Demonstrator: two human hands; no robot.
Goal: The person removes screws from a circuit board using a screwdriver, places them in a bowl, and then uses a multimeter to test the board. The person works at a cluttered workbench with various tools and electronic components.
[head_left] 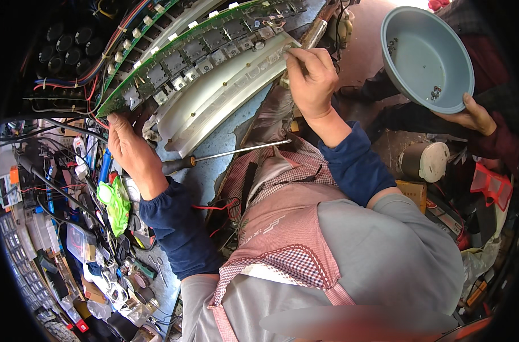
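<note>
Grey shirt (385, 251) nearest; left fingers (117, 128) pinch one end of the circuit board (195, 47), slanting up-right from them; right fingers (300, 61) pinch the heatsink (228, 97).

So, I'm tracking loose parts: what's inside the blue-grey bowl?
The bowl holds small metallic-looking pieces, clustered near its lower edge and left wall in this view, too small to identify. Anything beneath those clusters is covered.

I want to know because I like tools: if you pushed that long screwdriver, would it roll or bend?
The screwdriver probably wouldn't bend, since its shaft looks like straight, shiny metal. It might roll a bit, because its handle looks rounded. It could perhaps slide off, as its tip seems to reach past the blue surface.
</note>
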